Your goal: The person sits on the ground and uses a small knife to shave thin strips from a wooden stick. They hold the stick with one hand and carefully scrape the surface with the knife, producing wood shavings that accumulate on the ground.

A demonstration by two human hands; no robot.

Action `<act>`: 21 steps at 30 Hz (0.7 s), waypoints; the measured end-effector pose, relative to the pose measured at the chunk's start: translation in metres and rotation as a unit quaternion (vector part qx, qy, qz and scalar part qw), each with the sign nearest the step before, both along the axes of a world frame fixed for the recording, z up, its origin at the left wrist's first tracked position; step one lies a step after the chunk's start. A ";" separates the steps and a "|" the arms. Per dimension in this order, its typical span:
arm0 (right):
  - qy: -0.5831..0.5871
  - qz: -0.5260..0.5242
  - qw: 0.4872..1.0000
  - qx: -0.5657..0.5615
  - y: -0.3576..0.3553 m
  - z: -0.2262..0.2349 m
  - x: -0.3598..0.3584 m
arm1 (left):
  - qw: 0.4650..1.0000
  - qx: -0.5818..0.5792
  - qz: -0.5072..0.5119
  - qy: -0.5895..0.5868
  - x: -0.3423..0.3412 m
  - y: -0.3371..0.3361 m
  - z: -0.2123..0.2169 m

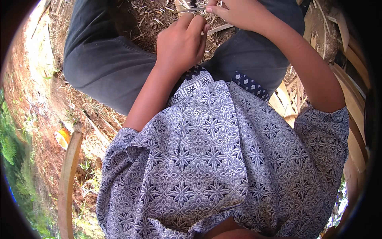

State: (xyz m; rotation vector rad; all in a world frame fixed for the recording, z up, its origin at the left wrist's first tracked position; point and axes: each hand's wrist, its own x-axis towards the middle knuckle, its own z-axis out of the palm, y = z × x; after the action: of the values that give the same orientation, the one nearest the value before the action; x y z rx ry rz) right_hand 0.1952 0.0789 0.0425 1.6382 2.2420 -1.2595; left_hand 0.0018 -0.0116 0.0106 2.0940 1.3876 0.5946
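My left hand [181,42] is closed in a fist above the ground between my bent legs. What its fingers hold is hidden, though a small pale tip shows beside the thumb. Just beyond its knuckles lies a thin grey strip [193,9], narrow like a blade; I cannot tell its exact kind. The fingers of my right hand [234,12], farther off and to the right, pinch the strip's right end. A pale flat stick [220,29] shows below my right hand, close to the left fist; whether they touch is unclear.
Pale shavings [155,18] litter the brown soil between my dark trouser legs [107,59]. Split wooden or bamboo slats [352,87] lie along the right side. To the left are a curved plank [68,187] and an orange object [62,138] on the ground.
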 end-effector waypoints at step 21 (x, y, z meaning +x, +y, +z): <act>-0.086 -0.014 0.996 0.018 0.001 -0.011 -0.018 | 1.000 0.000 0.010 -0.003 0.009 0.005 -0.011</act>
State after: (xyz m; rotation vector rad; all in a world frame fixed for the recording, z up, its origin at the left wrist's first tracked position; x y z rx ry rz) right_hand 0.1770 0.0795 0.0311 1.7237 2.1588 -1.0435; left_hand 0.0109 -0.0066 -0.0005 2.0785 1.4058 0.6084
